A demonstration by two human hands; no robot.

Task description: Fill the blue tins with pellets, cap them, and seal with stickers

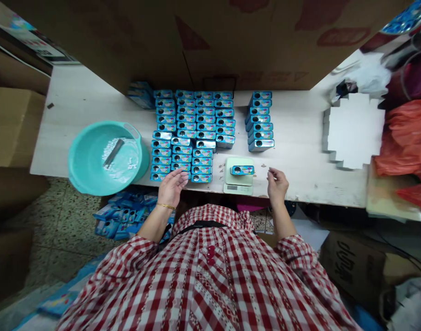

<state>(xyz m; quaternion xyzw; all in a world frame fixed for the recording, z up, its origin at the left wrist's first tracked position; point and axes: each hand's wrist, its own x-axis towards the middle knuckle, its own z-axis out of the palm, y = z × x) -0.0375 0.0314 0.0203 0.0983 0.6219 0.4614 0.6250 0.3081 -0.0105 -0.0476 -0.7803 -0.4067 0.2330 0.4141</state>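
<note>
A small blue printed box [242,170] stands on the pale green kitchen scale [238,189] at the table's front edge. My left hand [172,187] is at the near end of the packed rows of similar blue boxes [201,169], its fingers stretched out and overlapping the front box. Whether it touches that box I cannot tell; nothing shows in its grasp. To the right of the scale, my right hand [278,185] hovers over the table edge, fingers slightly bent and apart, with nothing visible in it. A separate column of blue boxes [261,145] stands behind the scale, to its right.
A turquoise basin [82,158] on the left holds small white pieces and a metal scoop [113,153]. A large carton [210,46] borders the table's back. Flattened white cardboard [357,133] and red plastic bags [408,142] lie right. Blue packages [124,216] lie below the table.
</note>
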